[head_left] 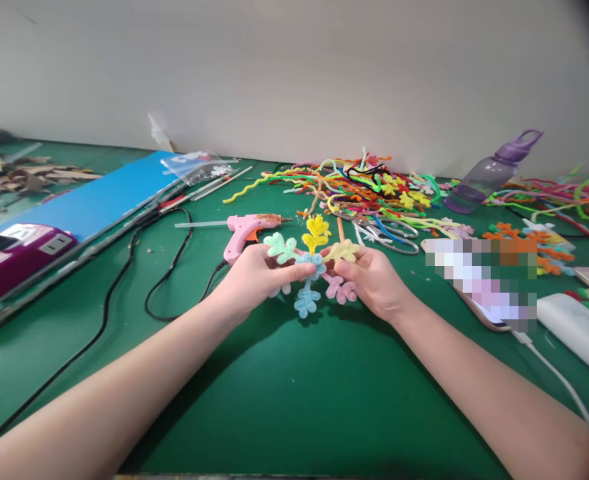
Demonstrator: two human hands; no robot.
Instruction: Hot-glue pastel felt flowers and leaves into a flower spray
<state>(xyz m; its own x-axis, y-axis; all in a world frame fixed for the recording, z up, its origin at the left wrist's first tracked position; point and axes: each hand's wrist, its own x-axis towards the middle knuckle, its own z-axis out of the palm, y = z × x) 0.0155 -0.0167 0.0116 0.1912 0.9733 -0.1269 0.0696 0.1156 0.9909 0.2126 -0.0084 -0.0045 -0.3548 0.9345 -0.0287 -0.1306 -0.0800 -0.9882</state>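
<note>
A fuzzy pipe-cleaner snowflake (308,301) is held up between both hands, a little above the green table. Its arms end in leafy loops of mint, yellow, cream, pink and blue around a blue centre. My left hand (254,277) pinches it from the left, thumb lying across the blue middle. On the other side my right hand (374,280) grips near the cream and pink arms, fingers partly hidden behind. Just beyond the left hand lies a pink hot glue gun (242,233) with a clear glue stick in its back.
Behind is a heap of coloured pipe cleaners (354,180), with scissors (399,230) in front. At right are a purple bottle (494,170), a phone (479,287) and a white power bank (574,333). A blue board (109,193), purple power strip (24,257) and black cord (107,310) occupy the left.
</note>
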